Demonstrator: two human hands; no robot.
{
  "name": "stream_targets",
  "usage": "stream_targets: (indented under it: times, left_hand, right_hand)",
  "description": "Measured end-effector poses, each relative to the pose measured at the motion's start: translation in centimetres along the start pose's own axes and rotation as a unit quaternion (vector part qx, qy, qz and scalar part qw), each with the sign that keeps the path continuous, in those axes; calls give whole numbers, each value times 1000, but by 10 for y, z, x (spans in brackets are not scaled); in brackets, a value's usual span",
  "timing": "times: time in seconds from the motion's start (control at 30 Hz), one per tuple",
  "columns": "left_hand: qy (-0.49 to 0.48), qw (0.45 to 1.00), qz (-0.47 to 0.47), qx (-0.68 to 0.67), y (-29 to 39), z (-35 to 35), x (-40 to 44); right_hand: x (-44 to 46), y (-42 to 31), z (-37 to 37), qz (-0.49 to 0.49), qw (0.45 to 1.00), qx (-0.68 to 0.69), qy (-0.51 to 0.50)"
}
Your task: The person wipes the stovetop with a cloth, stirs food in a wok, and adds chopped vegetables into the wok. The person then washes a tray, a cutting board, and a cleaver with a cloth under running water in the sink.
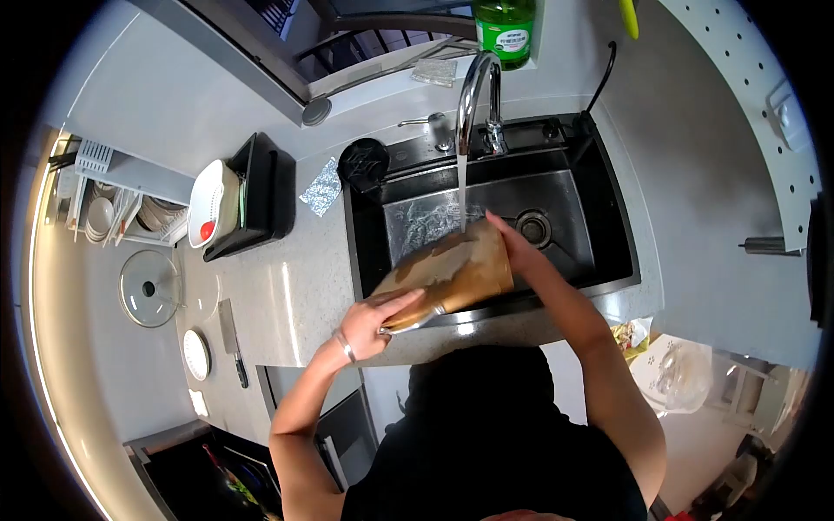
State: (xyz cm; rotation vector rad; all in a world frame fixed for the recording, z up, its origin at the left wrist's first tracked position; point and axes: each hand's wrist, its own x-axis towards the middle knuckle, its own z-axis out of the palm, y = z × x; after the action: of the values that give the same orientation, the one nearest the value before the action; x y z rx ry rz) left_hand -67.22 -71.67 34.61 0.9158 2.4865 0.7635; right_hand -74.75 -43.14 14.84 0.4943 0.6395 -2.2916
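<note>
A wooden cutting board (465, 271), with dark wet patches on its face, is held tilted over the front of the black sink (569, 195). My left hand (369, 326) grips its near left end, one finger stretched along the face. At the far right end my right hand (517, 247) is closed around the edge, its fingers partly hidden behind the board. Water runs from the chrome faucet (473, 95) in a stream that meets the board's upper edge.
A cleaver (231, 334) lies on the left counter near a glass lid (149, 288) and a small white dish (196, 354). A black rack (265, 195) with a white basket (208, 198) stands left of the sink. Crumpled foil (322, 187) lies beside it. A green bottle (506, 35) stands behind the faucet.
</note>
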Motion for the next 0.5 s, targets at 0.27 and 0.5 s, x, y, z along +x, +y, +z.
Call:
stream_targets:
  times: [0.27, 0.5]
  left_hand:
    - [158, 966, 32, 202, -62, 35, 42]
    - [157, 635, -259, -711, -84, 74, 39]
  right_hand:
    - [-46, 12, -45, -85, 988, 103, 79]
    - [-60, 12, -56, -173, 959, 178, 135]
